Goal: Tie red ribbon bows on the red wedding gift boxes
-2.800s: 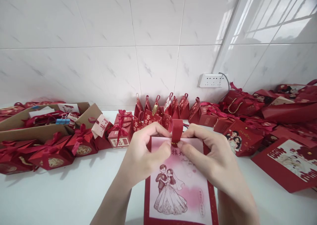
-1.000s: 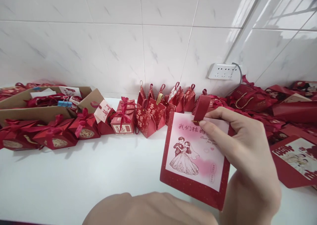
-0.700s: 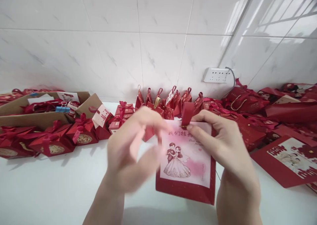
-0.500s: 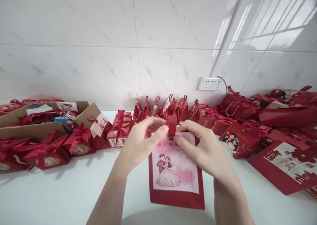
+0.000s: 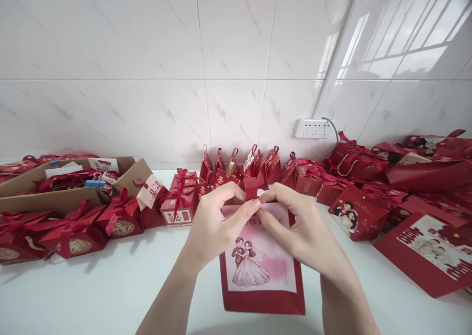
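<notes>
A red gift bag (image 5: 263, 300) with a pale card front showing a drawn bride and groom hangs upright between my hands, over the white table. A short red ribbon loop (image 5: 251, 188) sticks up at its top middle. My left hand (image 5: 226, 217) pinches the bag's top edge just below the loop, thumb in front. From the other side, my right hand (image 5: 291, 219) grips the same top edge, its thumb and fingertips meeting the left thumb. The fingertips hide the join between loop and bag and part of the printed writing.
Red boxes with ribbon bows (image 5: 73, 234) line the left, before an open cardboard box (image 5: 47, 197) of ribbons and cards. Small red looped pouches (image 5: 273, 165) stand along the wall. More red gift boxes (image 5: 359, 212) pile up at right. A socket strip (image 5: 313, 128) is on the wall.
My left thumb has moved right and up, onto the base of the loop, beside the right thumb. The loop now looks narrower and slightly further left. The bag stays about where it was.
</notes>
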Available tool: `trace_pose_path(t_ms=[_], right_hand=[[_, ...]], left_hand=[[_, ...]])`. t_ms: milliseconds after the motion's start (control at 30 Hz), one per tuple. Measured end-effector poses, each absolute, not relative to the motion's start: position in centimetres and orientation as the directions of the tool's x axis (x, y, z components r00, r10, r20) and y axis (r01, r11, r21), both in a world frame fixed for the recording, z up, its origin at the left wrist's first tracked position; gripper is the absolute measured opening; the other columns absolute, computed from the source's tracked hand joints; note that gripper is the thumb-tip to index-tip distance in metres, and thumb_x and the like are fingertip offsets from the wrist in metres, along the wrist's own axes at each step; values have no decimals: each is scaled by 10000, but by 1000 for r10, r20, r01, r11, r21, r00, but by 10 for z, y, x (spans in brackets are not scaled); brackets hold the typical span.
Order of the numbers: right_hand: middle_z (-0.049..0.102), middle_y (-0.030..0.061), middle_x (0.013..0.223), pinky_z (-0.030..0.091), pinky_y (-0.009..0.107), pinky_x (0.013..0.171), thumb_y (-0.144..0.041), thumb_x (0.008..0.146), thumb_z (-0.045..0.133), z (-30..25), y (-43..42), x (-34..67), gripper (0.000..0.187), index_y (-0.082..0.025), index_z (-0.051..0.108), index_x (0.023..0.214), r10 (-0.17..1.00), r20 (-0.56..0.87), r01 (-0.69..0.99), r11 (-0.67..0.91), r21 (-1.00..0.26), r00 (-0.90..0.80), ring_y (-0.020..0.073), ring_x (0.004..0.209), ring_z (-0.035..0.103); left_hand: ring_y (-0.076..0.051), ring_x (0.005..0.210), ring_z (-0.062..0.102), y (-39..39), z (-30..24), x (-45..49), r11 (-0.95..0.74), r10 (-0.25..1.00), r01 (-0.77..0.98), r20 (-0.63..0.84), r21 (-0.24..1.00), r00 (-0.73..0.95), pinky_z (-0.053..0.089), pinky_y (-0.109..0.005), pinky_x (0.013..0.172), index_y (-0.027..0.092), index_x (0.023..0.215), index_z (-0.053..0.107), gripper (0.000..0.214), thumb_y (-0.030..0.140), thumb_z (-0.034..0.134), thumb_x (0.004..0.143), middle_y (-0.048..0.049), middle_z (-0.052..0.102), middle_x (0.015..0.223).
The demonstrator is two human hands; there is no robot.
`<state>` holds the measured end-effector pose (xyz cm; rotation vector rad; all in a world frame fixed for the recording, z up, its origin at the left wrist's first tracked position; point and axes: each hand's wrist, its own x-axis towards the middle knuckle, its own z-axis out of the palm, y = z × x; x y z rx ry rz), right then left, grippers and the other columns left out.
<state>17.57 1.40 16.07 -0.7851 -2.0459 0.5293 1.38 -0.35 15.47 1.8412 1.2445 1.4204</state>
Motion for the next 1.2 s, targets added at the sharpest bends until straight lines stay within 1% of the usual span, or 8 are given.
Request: trace_pose_path(t_ms=[200, 333, 567, 733, 800, 900, 1033, 1200], right_hand=[[562, -25, 700, 387, 238, 579, -87, 774, 489, 161, 12, 177, 114, -188, 529, 741, 684, 475, 350, 709, -613, -554, 109, 626, 500], [573, -20, 716, 395, 248, 595, -92, 779, 496, 162, 12, 177, 112, -194, 523, 740, 686, 422, 352, 692, -631, -592, 120, 642, 513], [568, -27, 704, 391, 231, 576, -62, 762, 494, 164, 12, 178, 146, -196, 501, 703, 663, 443, 322, 711, -626, -603, 108, 617, 496], [540, -25, 673, 381, 232, 562, -76, 771, 496, 164, 10, 182, 130, -194, 503, 718, 644, 552, 354, 760, -546, -530, 110, 608, 492], [521, -17, 679, 378, 234, 554, -92, 788, 494, 163, 9, 182, 109, -190, 509, 741, 629, 625, 383, 777, -499, -462, 109, 604, 484], [493, -4, 690, 362, 240, 521, -109, 809, 482, 162, 8, 182, 97, -186, 526, 772, 595, 702, 413, 795, -444, -391, 111, 584, 457], [490, 5, 692, 370, 253, 520, -115, 824, 484, 159, 6, 181, 93, -185, 544, 810, 527, 772, 395, 833, -387, -356, 124, 598, 455], [554, 25, 767, 424, 287, 583, -135, 815, 523, 159, 4, 181, 130, -204, 543, 923, 499, 787, 333, 858, -391, -362, 158, 682, 517]], left_hand=[[-132, 721, 597, -4, 158, 10, -476, 867, 347, 497, 808, 33, 493, -229, 625, 185, 825, 649, 161, 336, 598, 808, -17, 644, 779], [-107, 633, 575, -3, 157, 10, -500, 835, 353, 548, 791, -45, 473, -199, 545, 190, 748, 665, 139, 316, 628, 793, 1, 630, 709], [-99, 595, 571, -4, 155, 14, -530, 819, 296, 570, 795, -65, 463, -190, 510, 200, 733, 687, 136, 322, 650, 782, 9, 630, 674], [-158, 787, 632, 0, 154, 6, -525, 837, 266, 547, 808, -8, 516, -232, 638, 224, 926, 690, 275, 449, 580, 812, -35, 684, 867], [-180, 882, 632, 1, 153, 2, -500, 865, 263, 493, 825, 97, 524, -259, 734, 238, 1025, 655, 310, 423, 633, 777, -41, 680, 969], [-184, 895, 631, 3, 153, 0, -465, 883, 309, 412, 829, 224, 521, -282, 780, 226, 1005, 654, 232, 325, 628, 797, -47, 676, 989], [-168, 818, 623, 2, 152, 5, -586, 811, 289, 549, 757, 204, 515, -267, 725, 194, 897, 664, 140, 286, 579, 833, -46, 673, 895], [-138, 716, 589, 0, 152, 7, -688, 711, 336, 690, 643, 135, 492, -254, 658, 195, 812, 637, 52, 228, 598, 816, -18, 636, 785]])
